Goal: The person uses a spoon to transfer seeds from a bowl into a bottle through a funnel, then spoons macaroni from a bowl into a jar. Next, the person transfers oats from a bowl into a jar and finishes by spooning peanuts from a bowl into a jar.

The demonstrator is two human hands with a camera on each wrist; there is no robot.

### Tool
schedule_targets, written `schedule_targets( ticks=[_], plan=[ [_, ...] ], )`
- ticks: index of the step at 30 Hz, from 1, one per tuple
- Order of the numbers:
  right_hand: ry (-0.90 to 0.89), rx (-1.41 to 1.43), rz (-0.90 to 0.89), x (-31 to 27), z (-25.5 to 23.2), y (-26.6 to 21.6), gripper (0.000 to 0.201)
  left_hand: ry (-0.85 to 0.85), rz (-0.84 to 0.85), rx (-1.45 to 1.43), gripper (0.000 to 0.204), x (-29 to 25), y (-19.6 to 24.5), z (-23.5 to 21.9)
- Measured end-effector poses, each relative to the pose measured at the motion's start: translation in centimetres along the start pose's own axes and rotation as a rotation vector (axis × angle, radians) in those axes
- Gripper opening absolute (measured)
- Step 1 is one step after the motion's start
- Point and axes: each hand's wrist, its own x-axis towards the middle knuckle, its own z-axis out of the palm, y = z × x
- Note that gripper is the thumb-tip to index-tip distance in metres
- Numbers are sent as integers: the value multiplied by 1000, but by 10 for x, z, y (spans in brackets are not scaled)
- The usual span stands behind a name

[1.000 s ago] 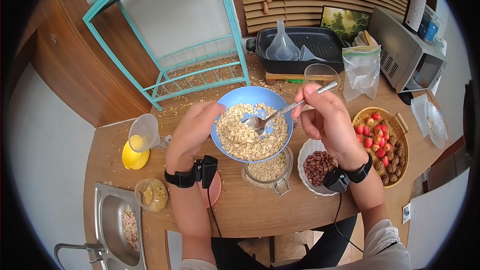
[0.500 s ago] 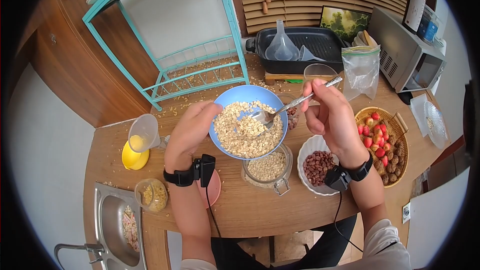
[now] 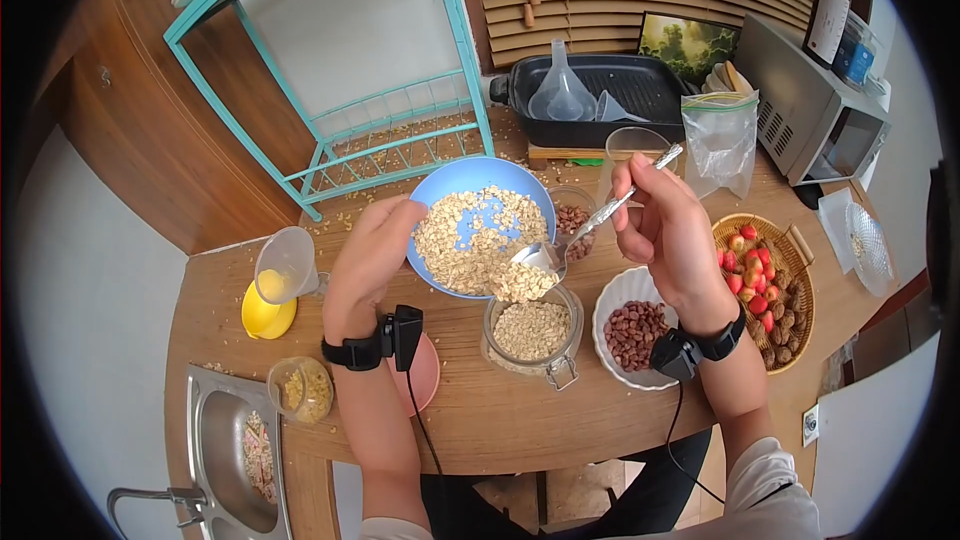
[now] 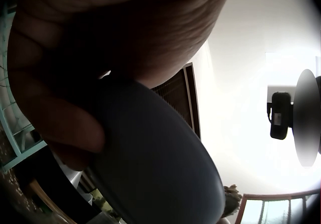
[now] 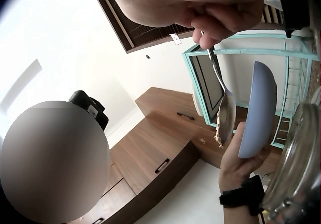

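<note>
Left hand [image 3: 368,255] gripping tilted blue bowl [image 3: 470,225]; right hand [image 3: 665,235] pinching spoon [image 3: 590,228] above glass jar [image 3: 532,333].

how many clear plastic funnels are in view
2: both sit in the black grill pan at the back of the table, a tall funnel and a smaller funnel lying beside it. Others may be hidden.

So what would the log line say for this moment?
left hand: holds tilted blue bowl | right hand: spoon pushing oats | below: glass jar

Blue bowl [image 3: 470,180], beige oats [image 3: 470,240], silver spoon [image 3: 600,220], teal rack [image 3: 390,140].
</note>
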Motion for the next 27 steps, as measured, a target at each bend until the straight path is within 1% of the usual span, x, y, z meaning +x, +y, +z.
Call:
schedule_targets(
  ticks=[3,5,6,8,9,11,12,14,15,17,18,20,21,23,24,26,27],
  plan=[
    [15,-34,0,0,1,-2,33,34,6,-82,27,2,-3,-1],
    [56,-159,-44,-1,4,-3,35,34,13,-79,28,2,-3,-3],
    [56,-159,-43,-2,4,-3,35,34,22,-77,29,2,-2,-3],
    [22,-261,-78,-3,5,-4,36,41,28,-79,29,1,-2,-3],
    [22,-262,-77,-4,6,-4,36,49,33,-81,29,1,-3,-3],
    [13,-392,-81,-7,8,-2,36,43,22,-80,29,1,-2,-3],
    [13,-392,-80,-8,9,-2,36,37,12,-78,29,0,-1,-3],
    [-20,-528,-106,-11,11,-2,35,39,9,-82,29,0,0,-1],
    [-19,-528,-106,-13,13,0,35,40,5,-87,29,0,0,-1],
    [-19,-688,-348,-17,17,3,33,36,8,-83,29,1,-1,-1],
    [-18,-688,-347,-21,17,0,33,33,10,-80,29,1,-1,-1],
    [-131,-914,-520,-29,17,-10,28,31,12,-89,29,2,-1,0],
    [-131,-914,-519,-31,17,-12,28,26,14,-96,29,2,-1,0],
    [-208,-921,-751,-37,16,-14,24,26,17,-83,29,1,-1,0],
    [-208,-921,-752,-39,15,-15,24,26,21,-68,29,1,0,-1],
    [-172,-789,-804,-44,13,-16,27,25,24,-61,29,0,1,-1],
    [-173,-789,-805,-45,12,-16,27,23,28,-53,29,0,1,-1]
  ],
)
